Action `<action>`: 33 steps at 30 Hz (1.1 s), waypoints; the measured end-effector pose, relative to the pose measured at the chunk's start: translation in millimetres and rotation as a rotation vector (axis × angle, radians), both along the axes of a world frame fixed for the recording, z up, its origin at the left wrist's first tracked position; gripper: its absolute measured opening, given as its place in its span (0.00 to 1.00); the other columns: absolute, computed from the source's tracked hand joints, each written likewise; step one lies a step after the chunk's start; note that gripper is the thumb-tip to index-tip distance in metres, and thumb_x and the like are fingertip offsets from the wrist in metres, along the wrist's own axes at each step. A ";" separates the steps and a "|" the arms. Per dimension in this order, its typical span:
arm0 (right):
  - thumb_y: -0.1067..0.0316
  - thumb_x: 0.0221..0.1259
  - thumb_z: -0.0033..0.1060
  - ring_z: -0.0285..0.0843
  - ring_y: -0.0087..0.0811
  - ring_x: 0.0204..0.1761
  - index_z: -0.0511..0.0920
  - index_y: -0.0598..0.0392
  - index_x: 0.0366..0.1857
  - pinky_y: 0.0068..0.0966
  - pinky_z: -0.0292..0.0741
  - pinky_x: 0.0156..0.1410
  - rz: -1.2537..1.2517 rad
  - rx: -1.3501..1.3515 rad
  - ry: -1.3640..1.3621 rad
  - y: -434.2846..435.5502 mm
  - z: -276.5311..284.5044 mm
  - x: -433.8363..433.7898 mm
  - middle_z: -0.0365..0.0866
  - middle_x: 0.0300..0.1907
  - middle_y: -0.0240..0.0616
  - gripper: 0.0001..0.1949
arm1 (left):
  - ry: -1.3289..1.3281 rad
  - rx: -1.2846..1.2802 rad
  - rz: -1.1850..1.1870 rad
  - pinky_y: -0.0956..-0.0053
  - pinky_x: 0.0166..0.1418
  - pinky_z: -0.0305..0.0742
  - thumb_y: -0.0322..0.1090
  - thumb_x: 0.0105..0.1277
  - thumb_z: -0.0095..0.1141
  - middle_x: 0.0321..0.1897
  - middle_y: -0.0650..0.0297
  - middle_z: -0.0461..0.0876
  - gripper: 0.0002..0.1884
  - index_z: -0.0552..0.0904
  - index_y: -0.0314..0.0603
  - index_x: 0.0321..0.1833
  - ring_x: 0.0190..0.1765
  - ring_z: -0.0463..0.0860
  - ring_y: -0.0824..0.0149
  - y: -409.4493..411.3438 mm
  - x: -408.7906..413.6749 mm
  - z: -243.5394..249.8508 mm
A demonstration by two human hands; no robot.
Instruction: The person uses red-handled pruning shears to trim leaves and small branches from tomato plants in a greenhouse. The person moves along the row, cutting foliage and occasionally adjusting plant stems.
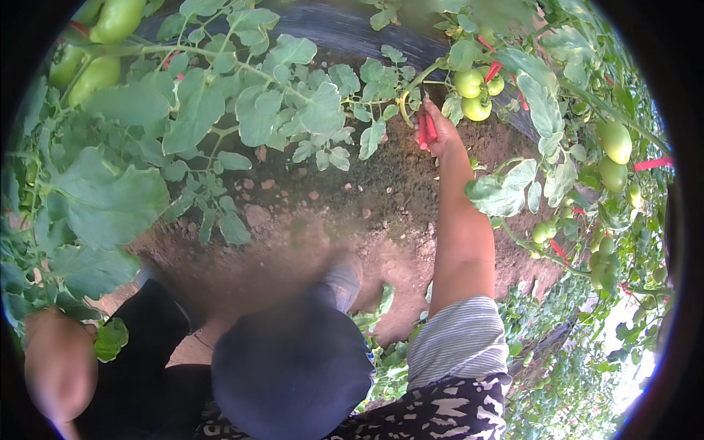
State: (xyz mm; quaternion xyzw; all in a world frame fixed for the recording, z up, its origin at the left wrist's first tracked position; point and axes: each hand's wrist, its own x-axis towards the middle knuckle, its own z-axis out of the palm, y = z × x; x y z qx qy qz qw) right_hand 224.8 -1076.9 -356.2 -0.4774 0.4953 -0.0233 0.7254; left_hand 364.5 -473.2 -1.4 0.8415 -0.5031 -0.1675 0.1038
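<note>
My right hand (446, 133) is closed around the red handles of small pruning snips (427, 127). Their dark blades point up among the tomato stems, beside a curved yellowish stem (406, 107); whether they touch it I cannot tell. Just right of the blades hangs a cluster of pale green tomatoes (474, 93). My left hand (61, 352) is low at the left, blurred and seen mostly from behind. A bright green leaf (111, 339) shows next to its fingers; whether the hand holds that leaf is hidden.
Tomato foliage (203, 104) spreads across the upper left, with larger green tomatoes (113, 22) at the corner. Red ties (653, 164) mark vines on the right. Black plastic film (324, 25) lies behind the plants. Stony soil (308, 192) and my shoe (344, 280) are below; a dark cap (291, 374) blocks the bottom middle.
</note>
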 end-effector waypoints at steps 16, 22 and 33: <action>0.42 0.65 0.57 0.77 0.43 0.47 0.68 0.52 0.58 0.43 0.78 0.50 -0.316 -0.055 -0.400 83.1 55.3 10.4 0.75 0.50 0.49 0.28 | 0.069 -0.061 0.017 0.65 0.38 0.68 0.29 0.63 0.55 0.27 0.60 0.78 0.06 0.80 0.37 0.41 0.31 0.75 0.59 14.1 -2.8 7.4; 0.41 0.60 0.61 0.74 0.48 0.53 0.68 0.54 0.55 0.49 0.74 0.58 -0.329 0.124 -0.566 66.2 62.9 25.9 0.73 0.52 0.52 0.30 | 0.068 -0.070 0.018 0.65 0.39 0.69 0.29 0.63 0.55 0.28 0.60 0.78 0.06 0.80 0.37 0.41 0.31 0.76 0.58 13.4 -5.1 6.8; 0.43 0.63 0.61 0.74 0.47 0.47 0.68 0.63 0.51 0.46 0.75 0.52 -0.330 0.202 -0.591 4.4 42.2 37.8 0.72 0.50 0.55 0.30 | 0.104 -0.080 0.021 0.64 0.39 0.70 0.29 0.64 0.55 0.30 0.59 0.79 0.07 0.81 0.36 0.42 0.32 0.77 0.57 15.9 -4.8 3.5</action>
